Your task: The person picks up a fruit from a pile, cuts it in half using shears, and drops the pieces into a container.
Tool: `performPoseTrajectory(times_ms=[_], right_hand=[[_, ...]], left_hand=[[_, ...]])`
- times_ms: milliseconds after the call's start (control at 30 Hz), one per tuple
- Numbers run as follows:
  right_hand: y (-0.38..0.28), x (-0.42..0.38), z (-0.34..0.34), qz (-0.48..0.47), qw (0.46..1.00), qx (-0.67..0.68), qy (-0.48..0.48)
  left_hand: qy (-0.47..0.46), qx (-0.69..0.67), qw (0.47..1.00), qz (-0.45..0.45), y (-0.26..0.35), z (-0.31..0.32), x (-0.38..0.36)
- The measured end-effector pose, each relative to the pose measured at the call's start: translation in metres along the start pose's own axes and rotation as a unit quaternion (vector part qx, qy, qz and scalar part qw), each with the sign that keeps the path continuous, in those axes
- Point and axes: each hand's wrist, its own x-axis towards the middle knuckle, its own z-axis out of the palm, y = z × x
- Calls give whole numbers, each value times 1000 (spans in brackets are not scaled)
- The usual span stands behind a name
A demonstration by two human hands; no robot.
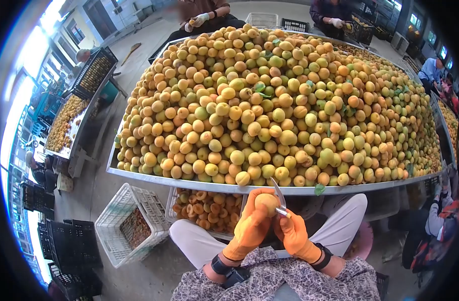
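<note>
In the head view, my left hand [250, 220] wears an orange glove and is closed around a yellow apricot [267, 201]. My right hand [295, 236], also gloved in orange, grips a small knife [279, 194] by its handle. The knife's curved blade points up and away from me, against or just beside the apricot's right side. Both hands are close together above my lap, just short of the metal rim [199, 184] of a large tray. A big heap of yellow, orange and greenish apricots [269, 115] fills the tray, with a few green leaves among them.
Below the rim, a crate of halved apricots [209, 208] stands in front of me. To its left is a white crate [111, 233] with small brownish pieces at its bottom. Black crates [71, 246] are stacked further left. Across the tray sit two people, one with white gloves [199, 20].
</note>
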Motion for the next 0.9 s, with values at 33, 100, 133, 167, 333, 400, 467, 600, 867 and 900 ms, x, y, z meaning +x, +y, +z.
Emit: performPoseTrajectory(times_ms=[33, 100, 133, 167, 333, 400, 467, 600, 867, 900], right_hand=[[2, 2, -2, -3, 1000, 14, -7], [-3, 5, -4, -9, 999, 28, -14], [-12, 5, -6, 29, 999, 26, -36], [-20, 6, -8, 68, 996, 25, -59], [-49, 9, -28, 301, 926, 128, -187], [-64, 1, -31, 322, 922, 152, -151], [-76, -11, -51, 198, 920, 261, -217], [-57, -13, -33, 7, 990, -140, -11], [-58, -19, 10, 154, 980, 39, -124], [-56, -20, 13, 155, 979, 55, -119]], left_hand=[[9, 47, 999, -7, 1, -1, 0], [6, 59, 998, 0, 0, -2, 0], [7, 58, 998, 1, 3, -3, -1], [9, 91, 996, -19, 10, -7, -1], [-80, 232, 968, -57, 46, -19, -4], [-90, 179, 978, -58, 45, -37, 0], [-95, 17, 995, -1, 42, -48, 2], [-109, -147, 983, 32, 32, -37, -5], [-72, -132, 987, 57, 24, -15, -12], [-70, -131, 987, 54, 25, -13, -14]])
